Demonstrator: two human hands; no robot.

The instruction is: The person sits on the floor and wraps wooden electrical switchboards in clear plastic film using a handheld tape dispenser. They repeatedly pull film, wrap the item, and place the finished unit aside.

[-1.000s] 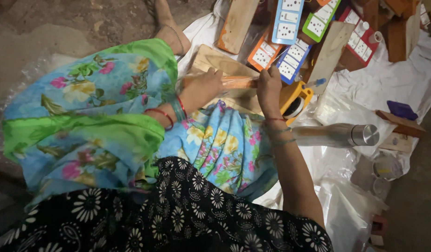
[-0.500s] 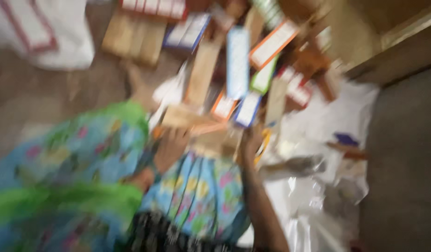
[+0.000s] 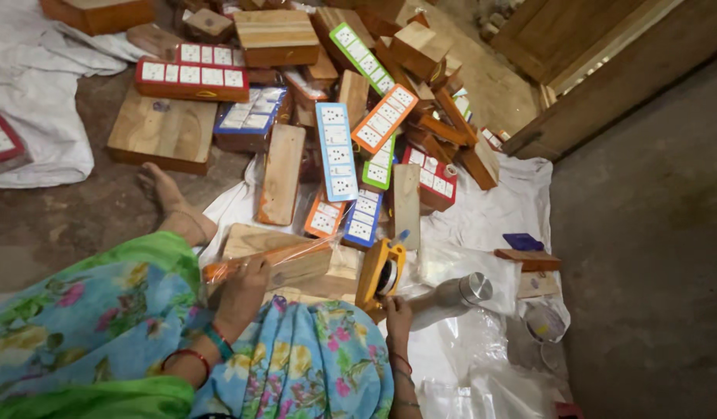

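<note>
Behind yellow tape dispenser (image 3: 379, 271), right hand (image 3: 398, 314) half-hidden.

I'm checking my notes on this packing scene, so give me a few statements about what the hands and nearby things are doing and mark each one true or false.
1. The left hand rests on a wooden board wrapped in clear plastic film. True.
2. The right hand holds a pair of scissors. False: it is at the base of a yellow tape dispenser.
3. A shiny metal bottle lies on its side on the white plastic sheet. True.
4. The tall blue socket strip board stands upright against the wooden door. False: it lies flat in the pile of boards.
5. A bare foot rests on the floor beside the pile. True.
</note>
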